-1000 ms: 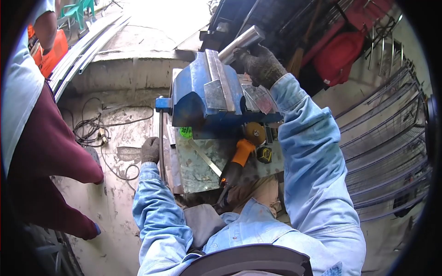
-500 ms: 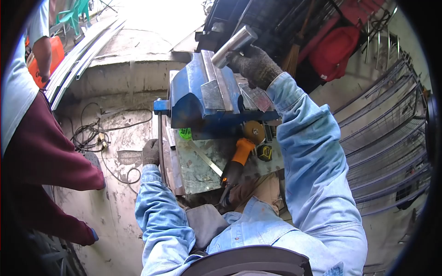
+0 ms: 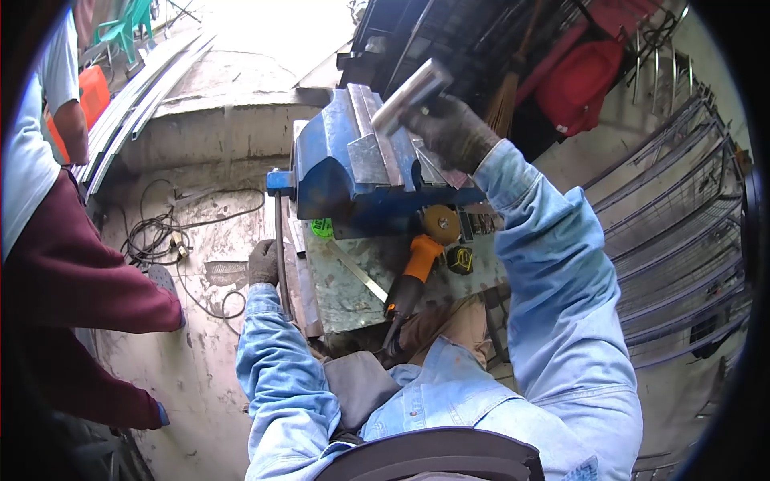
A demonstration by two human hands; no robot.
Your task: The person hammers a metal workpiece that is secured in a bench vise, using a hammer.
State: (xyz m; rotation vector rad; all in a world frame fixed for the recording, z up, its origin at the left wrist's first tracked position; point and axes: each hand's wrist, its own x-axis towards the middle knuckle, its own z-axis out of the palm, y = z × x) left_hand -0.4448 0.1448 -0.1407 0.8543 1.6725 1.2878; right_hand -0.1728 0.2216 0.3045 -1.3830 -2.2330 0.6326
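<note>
A big blue bench vise (image 3: pixel 353 172) stands on a small metal table (image 3: pixel 345 289). My gloved right hand (image 3: pixel 449 128) grips a shiny metal tube (image 3: pixel 411 94) and holds it slanted just above the vise jaws. My gloved left hand (image 3: pixel 262 263) is wrapped around the vise's long handle bar (image 3: pixel 278 240), which hangs down at the table's left edge. Both sleeves are light blue denim.
An orange-handled angle grinder (image 3: pixel 413 268), a tape measure (image 3: pixel 459 259) and a flat steel rule (image 3: pixel 357 271) lie on the table. Cables (image 3: pixel 172 228) trail over the concrete floor. Another person in maroon trousers (image 3: pixel 72 280) stands at left. Wire racks (image 3: pixel 682 232) stand at right.
My right hand has shifted the tube a little lower and nearer the vise jaws, tilting it more. My left hand has stayed on the handle bar.
</note>
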